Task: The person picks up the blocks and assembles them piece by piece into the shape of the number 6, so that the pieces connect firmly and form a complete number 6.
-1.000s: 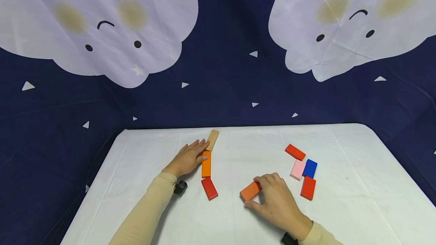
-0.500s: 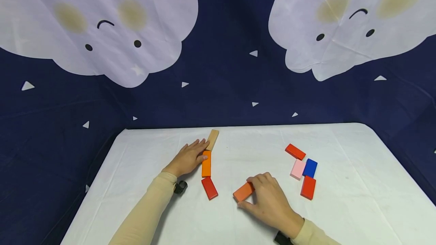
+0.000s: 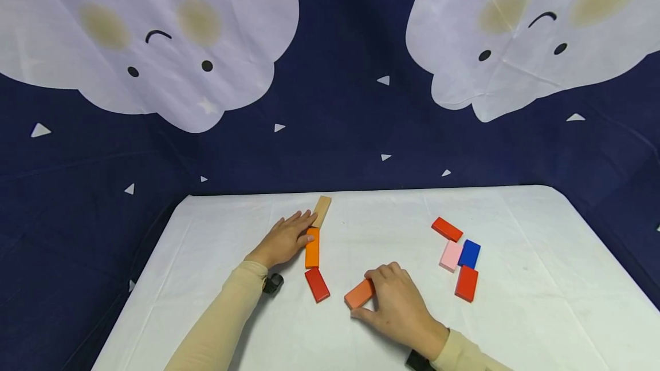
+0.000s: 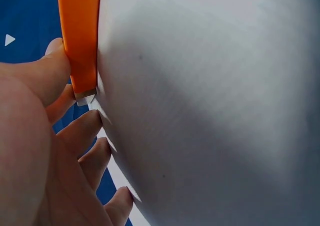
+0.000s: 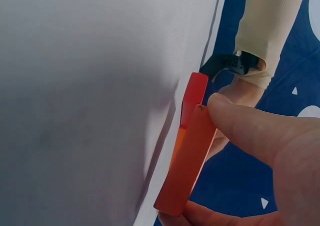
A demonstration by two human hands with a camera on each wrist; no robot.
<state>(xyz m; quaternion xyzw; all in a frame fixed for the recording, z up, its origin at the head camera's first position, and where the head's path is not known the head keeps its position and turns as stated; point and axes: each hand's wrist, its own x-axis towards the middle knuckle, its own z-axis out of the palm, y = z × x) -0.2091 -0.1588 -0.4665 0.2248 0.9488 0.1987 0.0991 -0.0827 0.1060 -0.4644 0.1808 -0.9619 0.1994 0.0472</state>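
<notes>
My left hand lies flat with fingers spread, its thumb on an orange block and its fingertips by a natural wood block. In the left wrist view the thumb touches the side of the orange block. A red block lies at the near end of this row, angled. My right hand pinches an orange-red block between thumb and fingers, to the right of the red block. The right wrist view shows the held block gripped near its two ends, with the red block behind it.
At the right of the white table lie a red block, a pink block, a blue block and another red block, close together. A dark blue cloth with clouds hangs behind.
My right hand has moved left with the orange-red block, closer to the red block at the row's near end. My left hand has stayed in place.
</notes>
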